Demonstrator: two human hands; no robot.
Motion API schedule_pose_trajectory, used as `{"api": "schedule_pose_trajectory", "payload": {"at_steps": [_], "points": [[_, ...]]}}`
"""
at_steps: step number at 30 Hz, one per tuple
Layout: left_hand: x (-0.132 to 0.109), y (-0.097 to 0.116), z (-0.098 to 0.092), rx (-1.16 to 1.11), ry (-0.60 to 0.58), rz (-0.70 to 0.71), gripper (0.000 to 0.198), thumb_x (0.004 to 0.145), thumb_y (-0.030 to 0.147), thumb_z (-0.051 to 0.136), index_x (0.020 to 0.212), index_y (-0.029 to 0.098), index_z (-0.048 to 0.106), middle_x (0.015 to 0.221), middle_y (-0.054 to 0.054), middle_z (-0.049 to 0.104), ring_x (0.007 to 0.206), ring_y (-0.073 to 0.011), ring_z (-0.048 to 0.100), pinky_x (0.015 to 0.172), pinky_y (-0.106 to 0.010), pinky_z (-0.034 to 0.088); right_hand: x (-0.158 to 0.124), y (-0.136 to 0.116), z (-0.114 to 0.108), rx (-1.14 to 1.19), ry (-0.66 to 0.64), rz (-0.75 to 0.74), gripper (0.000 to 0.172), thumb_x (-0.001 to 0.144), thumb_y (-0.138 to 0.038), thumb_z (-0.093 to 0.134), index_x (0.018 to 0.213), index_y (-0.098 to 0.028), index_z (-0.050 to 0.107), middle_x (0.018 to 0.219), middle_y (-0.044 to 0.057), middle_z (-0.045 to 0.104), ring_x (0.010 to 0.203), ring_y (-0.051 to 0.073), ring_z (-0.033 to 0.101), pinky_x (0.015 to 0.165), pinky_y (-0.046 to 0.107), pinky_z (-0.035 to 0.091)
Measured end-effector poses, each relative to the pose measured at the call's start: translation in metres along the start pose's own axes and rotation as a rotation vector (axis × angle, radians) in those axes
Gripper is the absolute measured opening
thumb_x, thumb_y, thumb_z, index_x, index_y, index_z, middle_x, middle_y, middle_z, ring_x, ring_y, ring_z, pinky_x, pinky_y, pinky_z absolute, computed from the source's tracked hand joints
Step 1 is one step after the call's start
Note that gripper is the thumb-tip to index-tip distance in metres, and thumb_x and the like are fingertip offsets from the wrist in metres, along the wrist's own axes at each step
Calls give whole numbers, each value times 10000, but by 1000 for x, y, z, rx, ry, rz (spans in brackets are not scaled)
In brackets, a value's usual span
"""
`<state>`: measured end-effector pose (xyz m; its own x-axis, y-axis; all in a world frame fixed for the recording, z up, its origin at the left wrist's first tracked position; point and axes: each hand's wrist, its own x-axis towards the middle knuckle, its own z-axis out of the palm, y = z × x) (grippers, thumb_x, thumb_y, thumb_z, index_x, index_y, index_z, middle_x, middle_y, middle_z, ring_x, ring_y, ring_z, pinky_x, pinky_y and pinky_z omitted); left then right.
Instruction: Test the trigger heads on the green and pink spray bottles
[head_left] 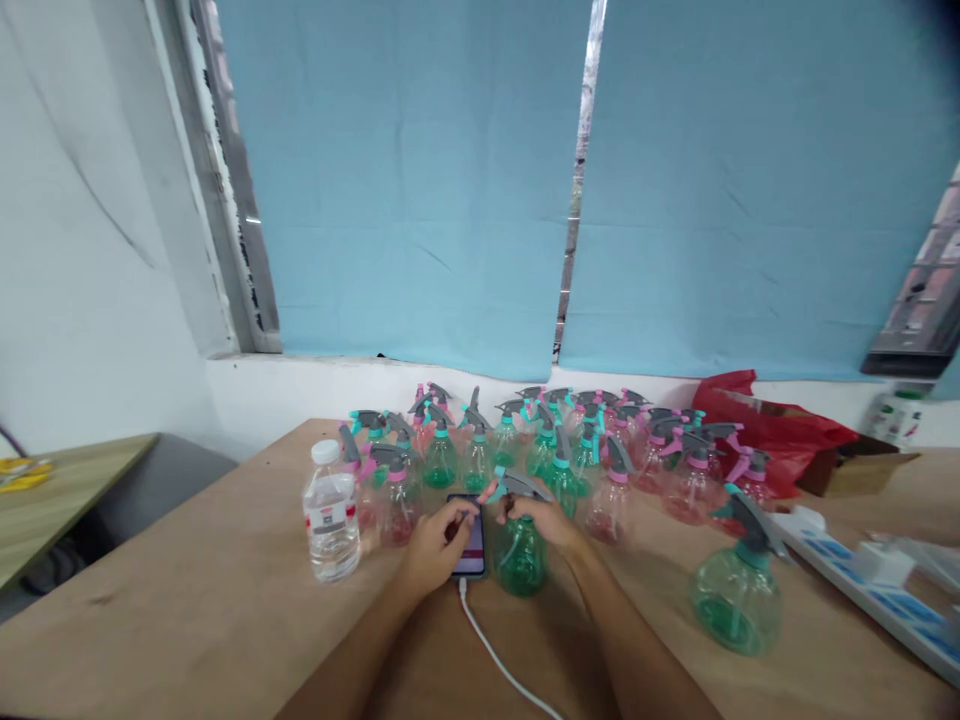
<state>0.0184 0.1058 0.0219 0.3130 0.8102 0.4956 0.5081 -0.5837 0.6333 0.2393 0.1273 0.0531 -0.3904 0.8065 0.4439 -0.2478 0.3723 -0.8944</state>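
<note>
My right hand is wrapped round the neck of a green spray bottle, just below its grey and teal trigger head. The bottle looks upright at the table's middle. Beside it, my left hand hovers over the left edge of a phone, its fingers curled in and thumb close to the index finger. Whatever the left fingertips may hold is too small or hidden to make out. A white cable runs from the phone's lower end toward the front.
Several pink and green spray bottles crowd behind my hands. A clear water bottle stands left; another green spray bottle stands right. Farther right are a power strip, a red bag and a cardboard box.
</note>
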Motion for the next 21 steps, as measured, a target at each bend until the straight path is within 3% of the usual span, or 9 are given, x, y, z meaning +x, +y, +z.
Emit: {"api": "schedule_pose_trajectory", "payload": {"at_steps": [7, 14, 21], "points": [[0, -2, 1, 19, -6, -8, 309, 1017, 433, 480, 1061, 214, 694, 625, 61, 470, 579, -135, 468, 585, -241, 334, 0, 3, 0, 6, 24, 39, 244, 632, -224, 585, 814, -211, 747, 774, 18, 739, 611, 171, 625, 685, 311, 462], [0, -1, 1, 25, -10, -7, 329, 1012, 444, 477, 1052, 204, 700, 619, 55, 474, 586, -141, 478, 575, -238, 337, 0, 1, 2, -2, 68, 48, 184, 602, -229, 568, 706, -207, 718, 650, 1, 683, 597, 178, 611, 659, 302, 452], [0, -1, 0, 40, 0, 15, 295, 1011, 402, 483, 1060, 213, 704, 616, 61, 481, 570, -135, 481, 586, -244, 338, 2, 2, 2, -16, 26, 29, 310, 627, -221, 576, 879, -226, 757, 761, 4, 736, 626, 181, 613, 708, 322, 465]]}}
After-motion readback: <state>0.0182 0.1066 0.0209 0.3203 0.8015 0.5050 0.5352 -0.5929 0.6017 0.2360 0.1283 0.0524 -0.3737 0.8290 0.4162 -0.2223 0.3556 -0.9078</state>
